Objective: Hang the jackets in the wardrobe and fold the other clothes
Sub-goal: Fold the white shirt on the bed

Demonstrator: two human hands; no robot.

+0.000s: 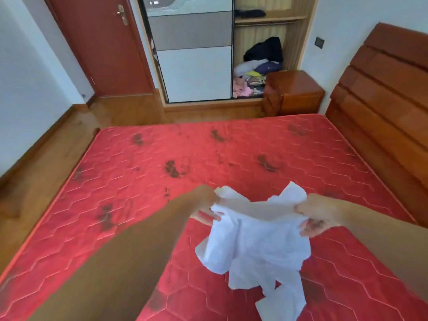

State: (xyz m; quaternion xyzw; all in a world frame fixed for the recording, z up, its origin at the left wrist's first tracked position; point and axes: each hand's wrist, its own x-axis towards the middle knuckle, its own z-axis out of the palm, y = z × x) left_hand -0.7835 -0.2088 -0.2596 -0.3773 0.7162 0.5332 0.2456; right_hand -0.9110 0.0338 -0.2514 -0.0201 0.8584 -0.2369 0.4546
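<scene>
I hold one white cloth garment [254, 239] up over the red quilted mattress [139, 181], at about five o'clock in my view. My left hand [206, 208] is closed on its upper left edge, my right hand [315, 216] closed on its upper right edge; the rest hangs crumpled. At one o'clock, the open wooden wardrobe [266, 42] has one heap of mixed clothes [257, 68]. No writing is readable.

A white garment [254, 239] is showing plain and unpatterned against a red mattress [162, 158] that is carrying a hexagon quilt pattern with dark blotches; the door [104, 47] is showing reddish-brown, the headboard [382, 100] orange-brown.
</scene>
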